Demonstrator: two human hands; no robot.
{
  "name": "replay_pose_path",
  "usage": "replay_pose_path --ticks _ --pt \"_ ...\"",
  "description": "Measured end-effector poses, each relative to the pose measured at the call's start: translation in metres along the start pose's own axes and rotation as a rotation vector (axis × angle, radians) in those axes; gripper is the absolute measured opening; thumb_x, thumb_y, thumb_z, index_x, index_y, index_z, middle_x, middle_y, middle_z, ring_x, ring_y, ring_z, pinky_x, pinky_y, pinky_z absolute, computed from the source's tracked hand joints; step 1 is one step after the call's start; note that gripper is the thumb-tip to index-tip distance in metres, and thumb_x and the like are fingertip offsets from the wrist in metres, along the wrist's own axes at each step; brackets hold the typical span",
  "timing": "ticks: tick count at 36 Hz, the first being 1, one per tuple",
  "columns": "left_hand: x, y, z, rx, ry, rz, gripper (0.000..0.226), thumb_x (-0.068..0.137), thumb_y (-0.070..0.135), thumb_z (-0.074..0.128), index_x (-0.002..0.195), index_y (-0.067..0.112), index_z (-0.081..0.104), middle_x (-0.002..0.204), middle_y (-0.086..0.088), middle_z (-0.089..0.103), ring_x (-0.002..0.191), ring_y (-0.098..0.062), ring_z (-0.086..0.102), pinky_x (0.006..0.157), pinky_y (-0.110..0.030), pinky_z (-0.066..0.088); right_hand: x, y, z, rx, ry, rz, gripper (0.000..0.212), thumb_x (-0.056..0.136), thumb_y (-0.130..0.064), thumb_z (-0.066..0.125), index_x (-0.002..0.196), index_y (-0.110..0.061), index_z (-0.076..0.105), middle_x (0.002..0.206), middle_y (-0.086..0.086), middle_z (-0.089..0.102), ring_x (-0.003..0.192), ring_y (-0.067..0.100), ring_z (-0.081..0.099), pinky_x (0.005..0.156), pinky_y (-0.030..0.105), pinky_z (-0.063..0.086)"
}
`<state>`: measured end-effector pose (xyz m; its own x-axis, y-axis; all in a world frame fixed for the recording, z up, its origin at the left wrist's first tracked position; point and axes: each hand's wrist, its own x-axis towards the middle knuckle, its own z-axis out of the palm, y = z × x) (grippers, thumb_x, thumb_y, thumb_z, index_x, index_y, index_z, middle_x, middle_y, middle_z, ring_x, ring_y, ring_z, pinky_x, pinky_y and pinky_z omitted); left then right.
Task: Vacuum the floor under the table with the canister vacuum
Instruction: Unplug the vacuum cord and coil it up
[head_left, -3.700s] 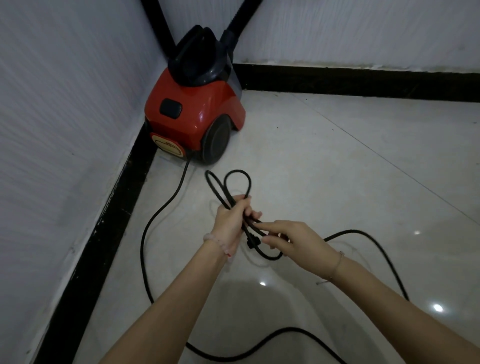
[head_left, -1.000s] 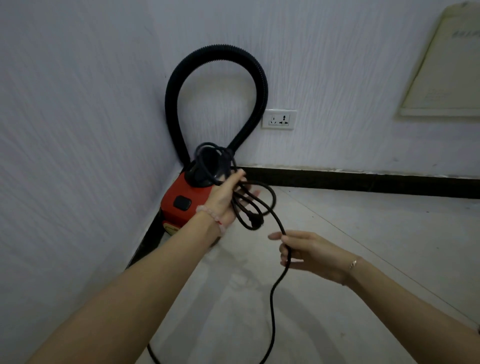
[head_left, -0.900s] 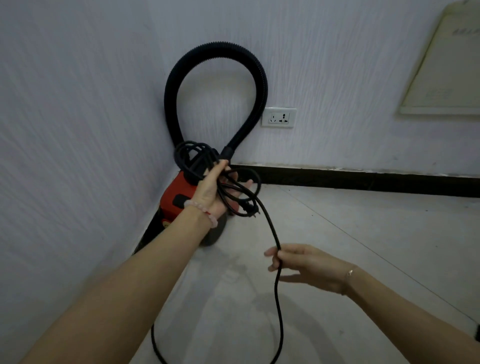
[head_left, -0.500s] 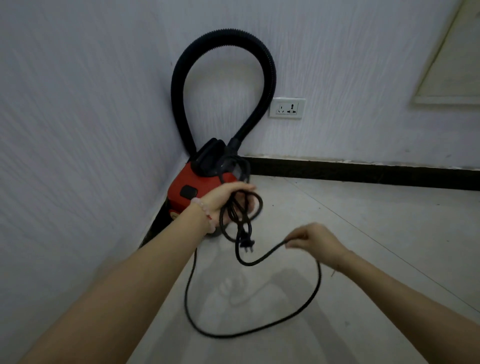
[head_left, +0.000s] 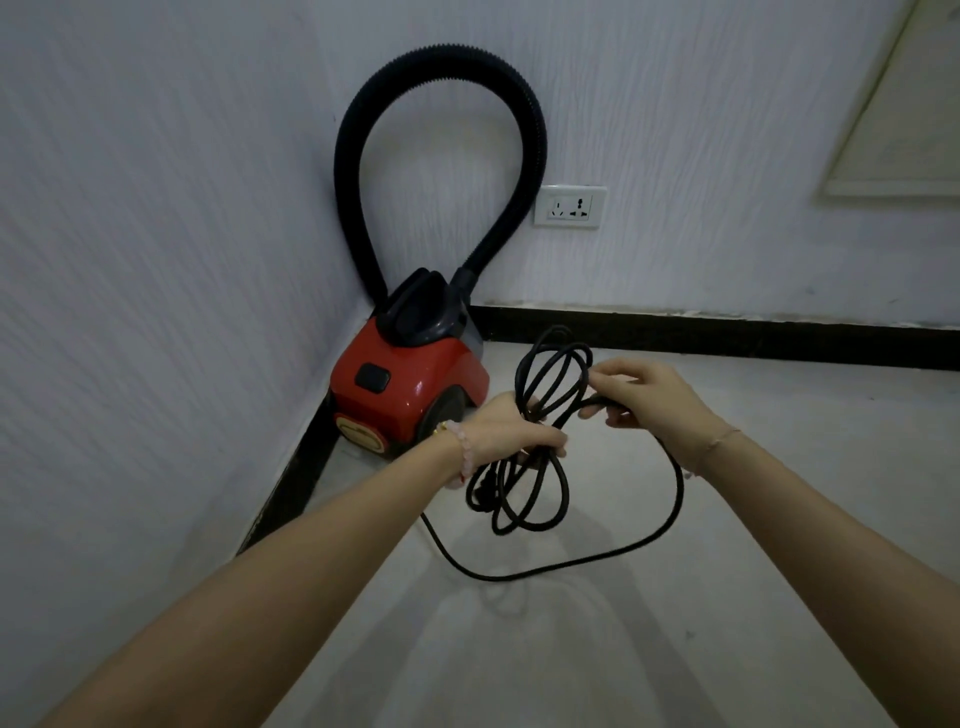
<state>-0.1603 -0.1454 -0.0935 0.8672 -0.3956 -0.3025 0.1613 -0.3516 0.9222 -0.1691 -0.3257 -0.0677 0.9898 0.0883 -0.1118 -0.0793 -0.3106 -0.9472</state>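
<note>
1. Canister vacuum (head_left: 410, 384) sits on the floor (head_left: 727, 519) in the room corner, close against both walls. Its hose (head_left: 441, 67) arches up the wall and back down to the body. No table in view.
2. Wall socket (head_left: 570, 207) just right of the hose, nothing plugged in. Judgement: no power yet, so the cord is being dealt with first and the floor work has not begun.
3. Left hand (head_left: 511, 428): fingers curled round the gathered middle of the power cord (head_left: 530, 470), with loops standing above the fist and hanging below. This likely keeps the loops from tangling.
4. Right hand (head_left: 649, 395): thumb and fingertips pinch a single strand just beside the bundle. From there the strand drops, sweeps across the floor and runs back toward the vacuum.
5. Winding up or paying out — cannot tell. Plug not clearly made out.
</note>
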Motion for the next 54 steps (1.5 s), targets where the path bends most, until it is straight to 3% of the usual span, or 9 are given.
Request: replay_pose_path --ticks 8,10,16,21,29,34,42,46,54 --pt "-0.002 0.002 -0.017 -0.567 0.246 0.013 0.021 0.091 0.003 0.054 0.074 0.01 0.064 0.058 0.001 0.042 0.038 -0.003 0.044 0.04 -0.015 0.044 -0.01 0.03 -0.012 0.145 -0.142 0.127 0.023 0.088 -0.021 0.063 0.111 -0.021 0.065 0.097 0.003 0.068 0.092 0.017 0.066 0.091 0.037 0.054" --pt "0.002 0.002 -0.024 -0.733 0.268 0.022 0.037 0.092 0.004 0.052 0.059 0.016 0.062 0.049 0.003 0.04 0.035 -0.003 0.041 0.043 -0.017 0.043 -0.013 0.038 -0.01 0.171 -0.189 0.151 0.024 0.088 -0.017 0.062 0.112 -0.022 0.065 0.099 0.003 0.068 0.097 0.017 0.067 0.093 0.038 0.052" --pt "0.004 -0.001 -0.018 -0.98 0.256 -0.033 0.008 0.092 0.013 0.053 0.088 0.014 0.06 0.045 0.005 0.046 0.038 -0.004 0.047 0.066 -0.022 0.039 -0.013 0.043 0.009 0.221 -0.05 0.128 0.026 0.093 -0.007 0.054 0.12 -0.008 0.055 0.092 0.013 0.069 0.084 0.023 0.07 0.079 0.037 0.06" --pt "0.003 -0.005 -0.007 -0.711 0.225 -0.056 0.008 0.088 0.006 0.059 0.087 0.014 0.062 0.073 -0.004 0.056 0.06 -0.011 0.058 0.053 -0.024 0.055 -0.012 0.03 0.015 0.373 0.212 0.067 0.019 0.091 -0.006 0.058 0.108 0.0 0.055 0.083 0.016 0.067 0.061 0.019 0.067 0.055 0.026 0.059" --pt "0.001 -0.012 0.004 -0.673 0.036 -0.026 0.027 0.087 0.01 0.065 0.113 0.01 0.059 0.121 -0.016 0.066 0.112 -0.027 0.065 0.096 -0.041 0.053 -0.016 0.02 0.03 0.138 0.103 -0.073 0.009 0.09 -0.007 0.059 0.098 -0.009 0.061 0.087 0.013 0.071 0.063 0.018 0.067 0.059 0.023 0.059" --pt "0.0 -0.011 0.011 -0.613 0.017 0.005 0.032 0.09 0.012 0.061 0.122 0.008 0.061 0.111 -0.013 0.069 0.1 -0.021 0.067 0.082 -0.028 0.056 -0.019 0.019 0.035 0.068 -0.014 -0.164 0.035 0.091 0.002 0.052 0.116 -0.018 0.066 0.096 0.002 0.07 0.083 0.011 0.072 0.071 0.015 0.056" --pt "-0.005 -0.013 0.011 -0.553 -0.129 -0.058 0.033 0.093 0.019 0.057 0.126 0.016 0.058 0.116 -0.007 0.069 0.111 -0.018 0.066 0.094 -0.028 0.05 -0.014 0.021 0.036 -0.002 0.027 -0.163 0.037 0.094 0.001 0.047 0.127 -0.012 0.058 0.107 -0.004 0.065 0.083 -0.016 0.063 0.068 0.002 0.046" --pt "-0.004 -0.012 0.011 -0.441 -0.103 -0.092 0.023 0.092 0.018 0.058 0.114 0.012 0.062 0.092 -0.005 0.069 0.093 -0.014 0.066 0.081 -0.022 0.053 -0.011 0.028 0.031 -0.111 0.026 -0.085 0.037 0.096 -0.003 0.045 0.126 -0.018 0.061 0.122 -0.002 0.055 0.118 0.013 0.052 0.097 0.023 0.038" --pt "0.008 -0.022 -0.005 -0.619 0.107 -0.078 0.012 0.087 0.009 0.062 0.075 0.011 0.062 0.053 0.003 0.058 0.055 -0.007 0.063 0.103 -0.041 0.048 -0.015 0.049 0.033 0.122 -0.078 0.154 0.039 0.093 0.0 0.043 0.119 -0.022 0.062 0.115 0.0 0.065 0.113 0.019 0.058 0.097 0.037 0.048"
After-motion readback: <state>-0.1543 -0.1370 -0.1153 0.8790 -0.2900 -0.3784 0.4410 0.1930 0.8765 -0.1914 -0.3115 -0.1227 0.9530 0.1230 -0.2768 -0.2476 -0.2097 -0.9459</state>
